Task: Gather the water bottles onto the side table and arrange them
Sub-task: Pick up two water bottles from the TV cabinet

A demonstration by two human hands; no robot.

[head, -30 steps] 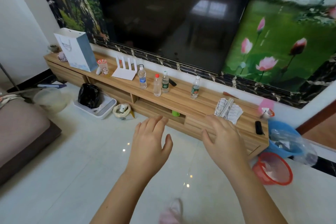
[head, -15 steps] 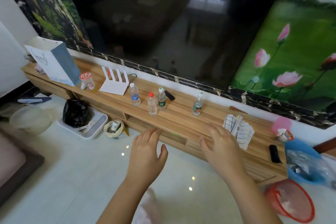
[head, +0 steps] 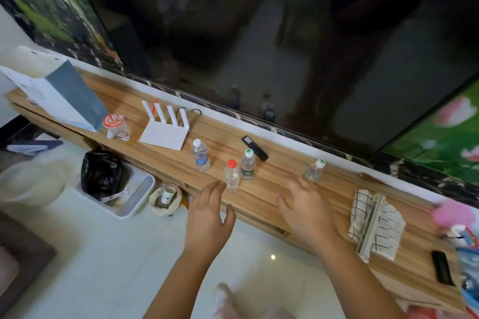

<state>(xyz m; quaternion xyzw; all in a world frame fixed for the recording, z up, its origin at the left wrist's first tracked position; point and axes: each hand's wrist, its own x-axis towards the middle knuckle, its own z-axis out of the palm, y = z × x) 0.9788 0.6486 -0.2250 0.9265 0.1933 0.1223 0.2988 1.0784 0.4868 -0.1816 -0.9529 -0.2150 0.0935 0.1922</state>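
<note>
Standing upright on the long wooden tabletop [head: 259, 197] below the dark television screen [head: 259, 41], four water bottles point their caps up, long axes vertical. Taking the white router [head: 166, 129] as the landmark: the blue-label bottle [head: 200, 156] is just to its right, the red-cap bottle [head: 231, 174] farther right and nearer the front edge, the green-label bottle [head: 248, 164] touching or almost touching that one, and the small bottle [head: 314, 171] farthest right, well apart from the rest. A black remote [head: 254, 148] lies flat behind the green-label bottle. The left hand [head: 207, 220] is spread and empty, fingertips close to the red-cap bottle but not touching it. The right hand [head: 307, 211] is likewise spread and empty, fingers just short of the small bottle. A folded cloth [head: 373, 228] lies far right of the router.
</note>
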